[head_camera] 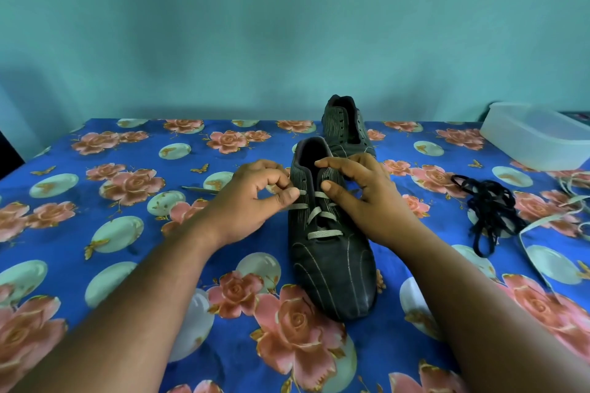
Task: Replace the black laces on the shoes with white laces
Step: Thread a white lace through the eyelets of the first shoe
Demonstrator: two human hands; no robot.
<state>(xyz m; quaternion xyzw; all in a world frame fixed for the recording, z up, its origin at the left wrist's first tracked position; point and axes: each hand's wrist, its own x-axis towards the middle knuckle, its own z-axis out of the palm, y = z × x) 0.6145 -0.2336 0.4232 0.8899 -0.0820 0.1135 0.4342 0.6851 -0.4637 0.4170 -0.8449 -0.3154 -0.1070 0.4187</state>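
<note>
Between both hands sits the dark striped leather shoe [329, 246]; left hand [252, 201] pinches its flat white lace [322, 217], right hand [360, 198] grips the upper.

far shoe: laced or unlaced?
Unlaced. The far shoe shows bare eyelets with no lace through them, while the near shoe carries white lace across its lower rows.
</note>
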